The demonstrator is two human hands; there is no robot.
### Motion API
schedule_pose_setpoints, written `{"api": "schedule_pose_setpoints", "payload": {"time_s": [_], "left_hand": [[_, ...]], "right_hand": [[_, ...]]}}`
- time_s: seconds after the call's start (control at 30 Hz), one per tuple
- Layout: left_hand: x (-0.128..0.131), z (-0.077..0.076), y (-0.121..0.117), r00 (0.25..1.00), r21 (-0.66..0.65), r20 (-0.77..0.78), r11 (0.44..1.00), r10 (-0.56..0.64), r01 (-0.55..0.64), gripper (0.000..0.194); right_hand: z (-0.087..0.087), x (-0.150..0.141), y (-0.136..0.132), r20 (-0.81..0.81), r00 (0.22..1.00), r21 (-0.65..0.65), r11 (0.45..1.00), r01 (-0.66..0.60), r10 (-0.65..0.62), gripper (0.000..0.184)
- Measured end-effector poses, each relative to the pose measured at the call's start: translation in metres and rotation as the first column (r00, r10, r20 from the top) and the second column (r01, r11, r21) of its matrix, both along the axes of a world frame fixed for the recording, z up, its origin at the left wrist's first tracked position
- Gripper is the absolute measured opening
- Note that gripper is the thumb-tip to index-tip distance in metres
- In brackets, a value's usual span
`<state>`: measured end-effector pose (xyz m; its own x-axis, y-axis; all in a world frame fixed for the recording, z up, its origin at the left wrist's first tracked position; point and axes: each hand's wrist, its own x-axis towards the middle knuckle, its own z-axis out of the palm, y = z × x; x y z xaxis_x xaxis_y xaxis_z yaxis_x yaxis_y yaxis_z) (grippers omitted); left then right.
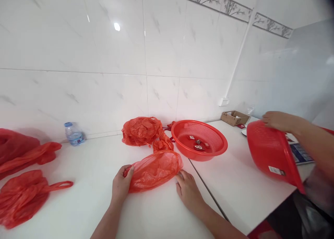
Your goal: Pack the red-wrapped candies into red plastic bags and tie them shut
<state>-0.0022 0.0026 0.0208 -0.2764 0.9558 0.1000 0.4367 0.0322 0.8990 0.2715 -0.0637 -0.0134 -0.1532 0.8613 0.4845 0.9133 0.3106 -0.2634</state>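
A red plastic bag (153, 171) lies between the hands on a white counter (86, 197). The left hand (121, 185) grips its end; the right hand (188, 192) lies open just beside it. More bags (23, 197) lie leftward. Ahead are a red colander (198, 138), a water bottle (73, 134) and a tiled wall (78, 40). Rightward, another person's hand (278, 121) holds a tilted colander (272, 152).

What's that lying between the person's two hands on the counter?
In the head view, a bunched red plastic bag lies between the left hand and the right hand, touching both.
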Motion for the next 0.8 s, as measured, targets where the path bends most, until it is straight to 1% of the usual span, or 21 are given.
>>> {"api": "schedule_pose_setpoints", "payload": {"time_s": [0.13,0.23,0.33,0.47,0.53,0.6,0.7,0.73,0.8], "left_hand": [[0.003,0.0,-0.002,1.0,0.008,-0.019,1.0,0.017,-0.017,0.035],[0.006,-0.001,-0.002,0.998,0.029,-0.053,0.999,0.037,-0.035,0.031],[0.008,-0.003,-0.002,0.996,0.024,-0.063,0.998,0.057,-0.055,0.027],[0.009,-0.006,0.001,0.994,0.048,-0.088,0.997,0.067,-0.063,0.023],[0.01,-0.006,0.002,0.991,0.06,-0.114,0.997,0.064,-0.058,0.023],[0.009,-0.005,-0.001,0.988,0.052,-0.146,0.998,0.051,-0.043,0.022],[0.007,-0.006,-0.016,0.985,0.019,-0.166,0.999,0.042,-0.039,0.023],[0.006,-0.007,-0.023,0.985,0.013,-0.164,0.999,0.046,-0.044,0.025],[0.003,-0.01,-0.04,0.989,0.026,-0.137,0.998,0.059,-0.056,0.039]], "right_hand": [[0.0,-0.002,0.001,-0.004,1.0,0.014,1.0,-0.018,0.018,0.039],[-0.008,0.001,0.003,0.006,1.0,0.047,0.999,-0.027,0.027,0.041],[-0.03,0.01,0.014,0.029,0.999,0.128,0.991,-0.045,0.041,0.041],[-0.067,0.028,0.039,0.115,0.985,0.25,0.956,-0.154,0.128,0.039],[-0.075,0.033,0.047,0.135,0.979,0.268,0.946,-0.183,0.151,0.037],[-0.074,0.035,0.047,0.128,0.978,0.25,0.949,-0.192,0.165,0.036],[-0.062,0.037,0.037,0.123,0.977,0.217,0.956,-0.197,0.174,0.036],[-0.059,0.038,0.031,0.134,0.975,0.216,0.955,-0.204,0.178,0.036],[-0.055,0.045,0.016,0.165,0.965,0.214,0.948,-0.237,0.205,0.035]]}}
